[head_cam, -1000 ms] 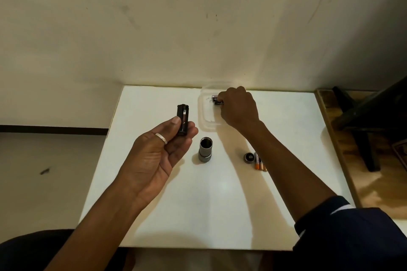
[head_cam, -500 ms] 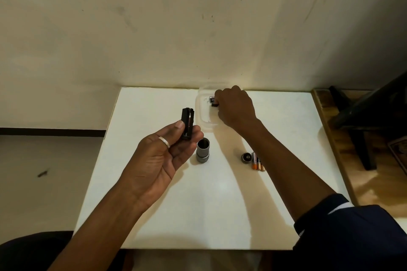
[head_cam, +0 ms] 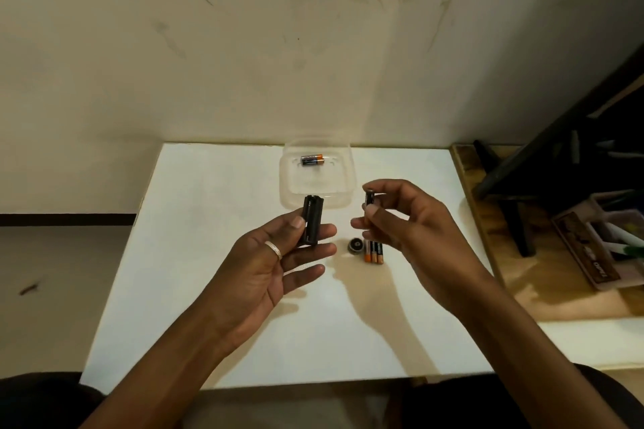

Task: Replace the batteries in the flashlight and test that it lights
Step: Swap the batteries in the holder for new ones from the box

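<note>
The left hand [head_cam: 275, 265] is held palm-up above the surface [head_cam: 195, 289]. Its thumb and fingers [head_cam: 310, 251] curl lightly around a black battery holder [head_cam: 312, 224]. The holder stands nearly upright, with its upper end clear of the fingertips. A ring [head_cam: 273, 249] sits on one digit.

The right hand [head_cam: 414, 223] is level with the left hand, near it but not touching. Its thumb and forefinger pinch a single battery [head_cam: 369, 198], which is held upright. The remaining fingers curl loosely behind it.

A round end cap [head_cam: 355, 245] lies on the surface beneath the right fingers. Just beside the cap lie three orange-tipped batteries [head_cam: 374, 252], packed side by side. Beyond both sets of fingers stands a clear plastic tray [head_cam: 289, 185]. It holds one spare battery [head_cam: 312, 159], which lies near the tray's far wall.
</note>
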